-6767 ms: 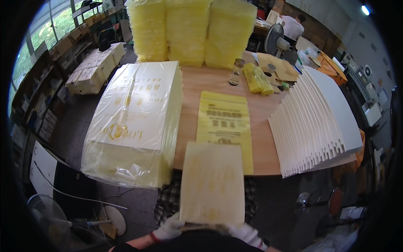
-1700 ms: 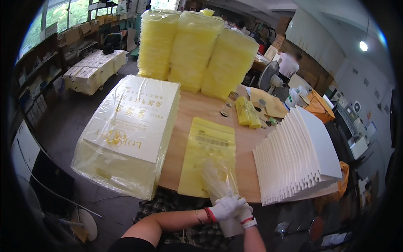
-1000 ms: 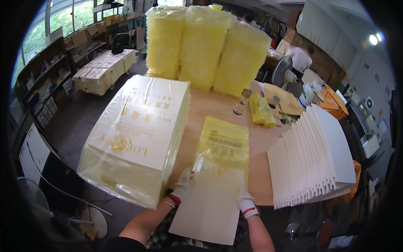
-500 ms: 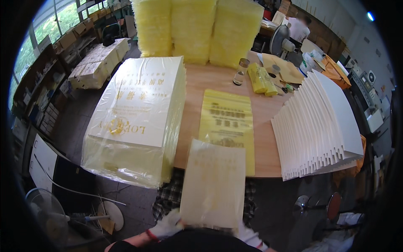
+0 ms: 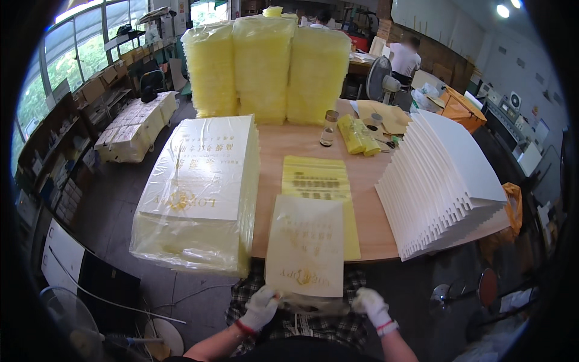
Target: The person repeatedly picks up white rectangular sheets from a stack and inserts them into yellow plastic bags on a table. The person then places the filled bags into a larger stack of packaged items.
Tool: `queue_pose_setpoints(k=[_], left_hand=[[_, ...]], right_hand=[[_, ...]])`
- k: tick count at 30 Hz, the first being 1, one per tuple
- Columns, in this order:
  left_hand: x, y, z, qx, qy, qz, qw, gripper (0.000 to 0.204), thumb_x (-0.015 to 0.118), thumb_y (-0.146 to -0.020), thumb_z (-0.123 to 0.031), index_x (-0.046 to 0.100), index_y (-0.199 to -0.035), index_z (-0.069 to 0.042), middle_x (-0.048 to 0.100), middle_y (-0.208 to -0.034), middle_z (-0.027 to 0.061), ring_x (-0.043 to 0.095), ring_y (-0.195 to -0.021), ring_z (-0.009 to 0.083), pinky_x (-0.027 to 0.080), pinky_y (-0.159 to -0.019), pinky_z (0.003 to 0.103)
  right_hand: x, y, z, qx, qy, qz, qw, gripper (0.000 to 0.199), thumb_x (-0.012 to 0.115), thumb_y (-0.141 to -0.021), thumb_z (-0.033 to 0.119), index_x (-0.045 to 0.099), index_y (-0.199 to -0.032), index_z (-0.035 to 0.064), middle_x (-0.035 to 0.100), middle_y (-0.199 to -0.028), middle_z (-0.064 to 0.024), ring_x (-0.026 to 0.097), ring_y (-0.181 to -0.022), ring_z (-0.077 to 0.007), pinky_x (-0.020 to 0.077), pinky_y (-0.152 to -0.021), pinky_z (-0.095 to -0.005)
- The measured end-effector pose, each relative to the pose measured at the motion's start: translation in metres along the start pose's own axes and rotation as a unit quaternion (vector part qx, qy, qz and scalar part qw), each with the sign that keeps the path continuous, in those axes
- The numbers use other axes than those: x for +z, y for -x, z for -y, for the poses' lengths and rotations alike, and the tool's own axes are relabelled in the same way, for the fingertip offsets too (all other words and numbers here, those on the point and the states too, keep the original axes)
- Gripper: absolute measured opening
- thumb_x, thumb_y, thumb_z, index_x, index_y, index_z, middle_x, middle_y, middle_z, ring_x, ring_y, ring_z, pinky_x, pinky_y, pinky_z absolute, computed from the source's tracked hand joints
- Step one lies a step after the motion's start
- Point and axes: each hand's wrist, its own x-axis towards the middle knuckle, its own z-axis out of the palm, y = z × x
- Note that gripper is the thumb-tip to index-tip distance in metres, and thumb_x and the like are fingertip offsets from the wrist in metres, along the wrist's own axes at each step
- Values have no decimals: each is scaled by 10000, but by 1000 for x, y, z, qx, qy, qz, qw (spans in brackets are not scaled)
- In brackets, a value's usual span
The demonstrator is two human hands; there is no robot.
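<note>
A white sheet pack with gold print (image 5: pixel 305 244) lies over the table's near edge in a clear plastic bag (image 5: pixel 313 303), whose loose near end hangs above my lap. At the left corner of that end, my left hand (image 5: pixel 261 309), in a white glove, is closed on the plastic. Its right corner is at the curled fingers of my right hand (image 5: pixel 371 306), also gloved; the grip there is slightly blurred. Under the pack's far part rests a pile of flat yellow printed bags (image 5: pixel 316 172).
Left on the table (image 5: pixel 271 142) is a tall stack of bagged white packs (image 5: pixel 193 175). A fanned stack of white paper (image 5: pixel 443 187) stands right. Behind are yellow stacks (image 5: pixel 262 72), a glass bottle (image 5: pixel 329 128) and a yellow bundle (image 5: pixel 359 134). A person (image 5: pixel 404 58) sits far off.
The pack has moved slightly away from my body and lies flatter. My hands have come up from the lower edge, and the bag's loose end now shows between them. The view has tilted up.
</note>
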Motion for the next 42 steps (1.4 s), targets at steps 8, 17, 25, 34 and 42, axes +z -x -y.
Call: queue_pose_setpoints(k=[8,17,25,34,42], left_hand=[[-59,-72,-157,310,-134,40,940,176,621,-631,-45,525,-766,-105,565,-797,69,559,-603,285,448,-498,353],[-184,-96,-139,338,85,-447,824,143,425,-933,-123,499,-825,-65,500,-857,23,488,-821,111,409,-788,254],[-237,-32,36,128,276,-443,844,176,460,-917,-242,540,-972,-95,549,-904,-21,529,-785,113,461,-713,263],[7,-48,71,-21,-62,57,996,130,558,-742,-80,585,-863,-39,596,-845,135,591,-805,294,477,-720,362],[116,-171,48,89,-360,39,928,241,619,-732,-241,618,-887,-56,585,-938,94,529,-905,299,431,-807,390]], right_hand=[[124,-51,85,131,-390,102,906,345,488,-910,224,490,-1182,11,595,-1024,-96,600,-870,-227,507,-738,-313],[222,-130,236,-192,-338,305,869,320,488,-919,227,493,-1148,4,593,-936,-97,589,-786,-161,532,-625,-267],[267,-78,227,-17,-243,406,881,458,462,-945,305,377,-1292,19,593,-834,-68,593,-737,-131,523,-666,-266],[158,-64,79,184,-126,312,924,386,497,-928,217,439,-1240,-3,596,-940,-104,598,-782,-151,517,-728,-281],[90,-50,53,229,-130,139,955,385,477,-920,184,424,-1247,-12,594,-942,-134,621,-794,-200,538,-734,-329]])
